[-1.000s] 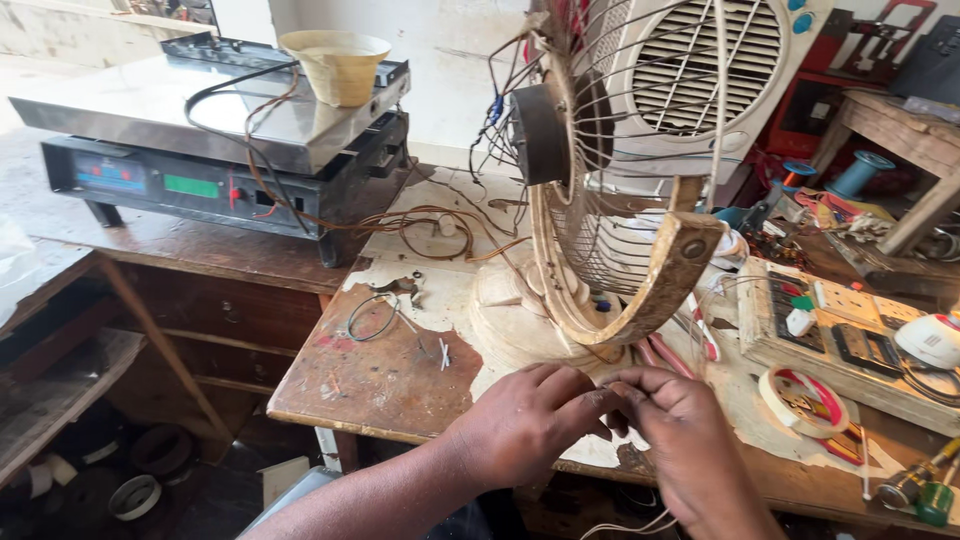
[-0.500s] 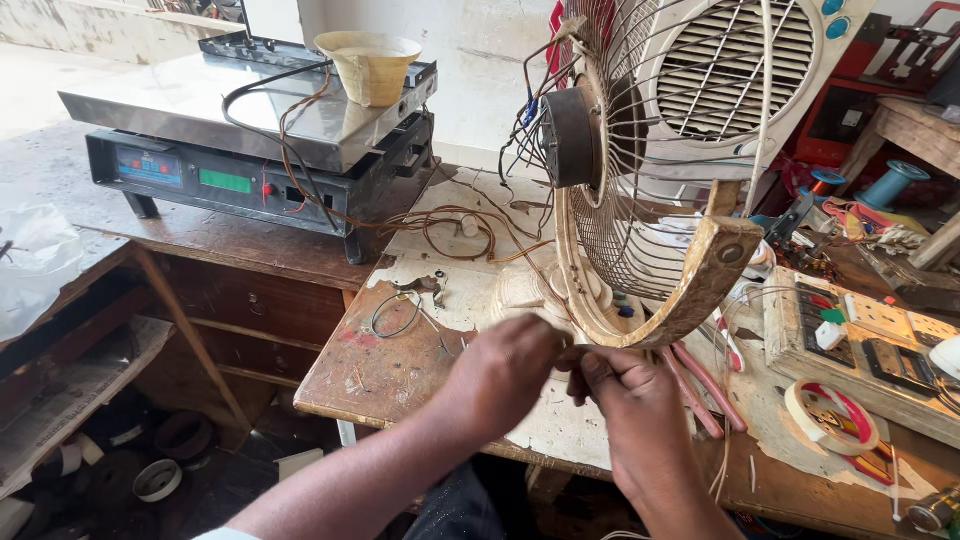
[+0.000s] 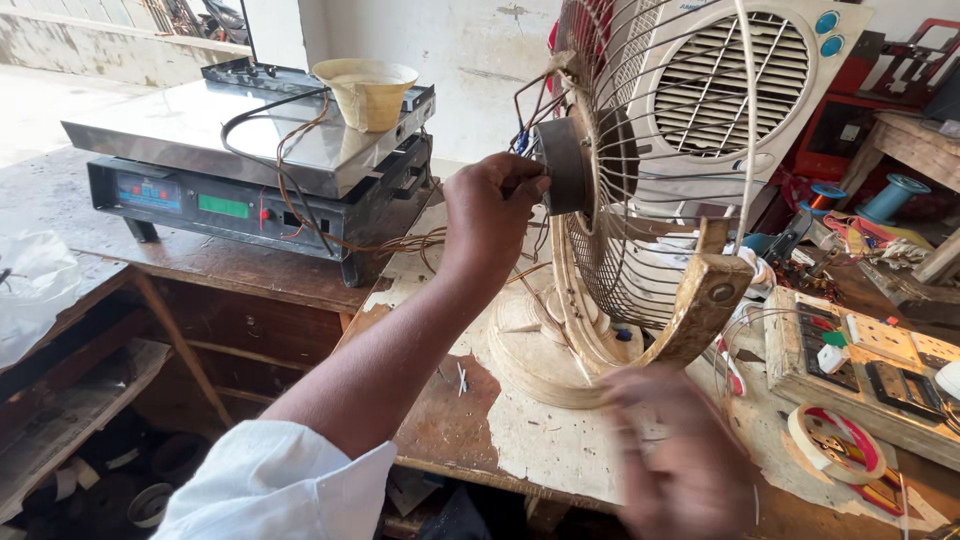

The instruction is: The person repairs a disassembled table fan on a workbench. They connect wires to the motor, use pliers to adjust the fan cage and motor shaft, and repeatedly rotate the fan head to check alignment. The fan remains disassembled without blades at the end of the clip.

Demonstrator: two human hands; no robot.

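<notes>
The left hand [image 3: 492, 212] reaches up from the near edge of the worktop [image 3: 530, 440] and its grip is clenched on the dark round motor housing [image 3: 562, 165] at the back of a table fan [image 3: 640, 200], fingers curled over the housing's near side where a bundle of thin wires [image 3: 525, 120] comes out just above the grip. The fan stands upright on its cream round base [image 3: 545, 350], directly below and a little beyond the grip, and its wire guard [image 3: 660, 170] spreads to the right of the grip. A curved cream bracket [image 3: 700, 300] hangs at the guard's lower right, well below the grip. The right hand [image 3: 685, 455] is low at the near edge, below and to the right of the fan base; it is blurred, and whether its grip is released or clenched cannot be told. To the left of the left hand's grip, apart from it, sits a flat steel-topped weighing scale [image 3: 250, 150] with a cream bowl [image 3: 366, 92] on it, and loose copper-coloured wire [image 3: 300, 200] trails from the scale toward the fan. Beyond the guard stands a white air cooler [image 3: 760, 90]. Far right of the grip lie a switch board [image 3: 870, 360] and a roll of tape [image 3: 835, 440] on the worktop.
</notes>
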